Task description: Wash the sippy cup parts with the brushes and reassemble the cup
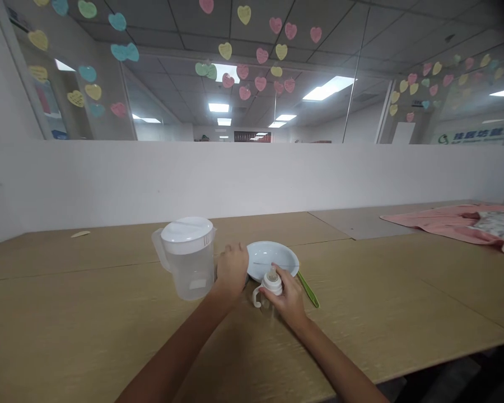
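Note:
My right hand (292,296) is closed round the upper part of a baby bottle (271,286) with a white collar, a teat on top and a white side handle. The bottle stands upright in front of a white bowl (273,246). Left of the bowl, my left hand (233,267) has its fingers curled over; a bit of something dark shows by it, mostly hidden. Close beside that hand is a clear plastic pitcher (191,274) with a white lid. A green handle (308,288) sticks out from the bowl's right side; its other end is hidden.
The wooden table (382,296) runs up to a white wall (252,179) with glass above it, dotted with heart-shaped notes. A pink cloth (441,221) lies at the far right. At the back left is a small flat light-coloured piece (81,234).

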`<action>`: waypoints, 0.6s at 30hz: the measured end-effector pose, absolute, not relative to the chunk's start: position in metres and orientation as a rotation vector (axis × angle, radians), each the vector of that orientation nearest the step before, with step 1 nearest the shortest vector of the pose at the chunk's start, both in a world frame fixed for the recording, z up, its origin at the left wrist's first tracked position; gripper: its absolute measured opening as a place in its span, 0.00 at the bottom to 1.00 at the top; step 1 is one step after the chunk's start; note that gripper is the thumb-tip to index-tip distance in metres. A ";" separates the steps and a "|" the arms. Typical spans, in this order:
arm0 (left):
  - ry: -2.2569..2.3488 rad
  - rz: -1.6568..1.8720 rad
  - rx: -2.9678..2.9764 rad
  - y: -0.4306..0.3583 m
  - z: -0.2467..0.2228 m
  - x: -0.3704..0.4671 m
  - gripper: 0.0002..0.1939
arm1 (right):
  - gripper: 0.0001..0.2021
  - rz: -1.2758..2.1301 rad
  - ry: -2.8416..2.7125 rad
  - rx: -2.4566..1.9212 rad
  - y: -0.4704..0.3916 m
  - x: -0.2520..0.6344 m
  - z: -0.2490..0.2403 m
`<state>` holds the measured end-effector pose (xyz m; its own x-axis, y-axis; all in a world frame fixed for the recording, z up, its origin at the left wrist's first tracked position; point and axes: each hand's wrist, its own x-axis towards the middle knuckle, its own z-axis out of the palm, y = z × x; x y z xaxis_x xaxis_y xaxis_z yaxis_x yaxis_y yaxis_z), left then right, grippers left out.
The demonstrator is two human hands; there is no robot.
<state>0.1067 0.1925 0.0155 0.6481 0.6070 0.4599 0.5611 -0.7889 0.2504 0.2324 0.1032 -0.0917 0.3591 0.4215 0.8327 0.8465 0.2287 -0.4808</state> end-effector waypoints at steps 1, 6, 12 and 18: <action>0.910 0.918 2.783 0.180 0.025 0.105 0.13 | 0.30 -0.400 -1.229 -1.393 0.103 0.232 -0.092; 0.500 0.898 2.626 0.146 0.039 0.105 0.14 | 0.37 -0.244 -1.185 -1.365 0.102 0.233 -0.093; 0.444 0.692 2.630 0.154 0.022 0.108 0.13 | 0.34 -0.296 -1.233 -1.405 0.103 0.238 -0.095; 0.304 0.546 2.458 0.166 0.021 0.107 0.18 | 0.30 -0.523 -1.226 -1.377 0.106 0.233 -0.096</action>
